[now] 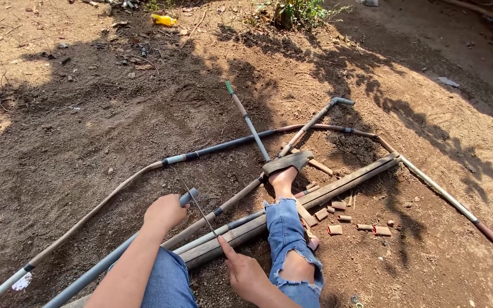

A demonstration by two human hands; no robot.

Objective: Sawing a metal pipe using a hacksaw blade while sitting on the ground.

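My left hand (165, 211) is closed around the upper end of a long grey pipe (95, 272) that slants down to the lower left. My right hand (245, 275) pinches the near end of a thin saw blade (198, 206), its forefinger stretched along it. The blade lies across a bundle of long muddy pipes (338, 183) on the ground. My foot in a sandal (287, 162) presses on the pipes, the leg in torn blue jeans. Several short cut pipe pieces (335, 230) lie right of the leg.
More long pipes cross on the bare soil: a curved one (212, 149), a green-tipped one (248, 121) and one with an elbow joint (338, 101). A yellow bottle (164, 20) and a small plant (299, 11) are at the far edge.
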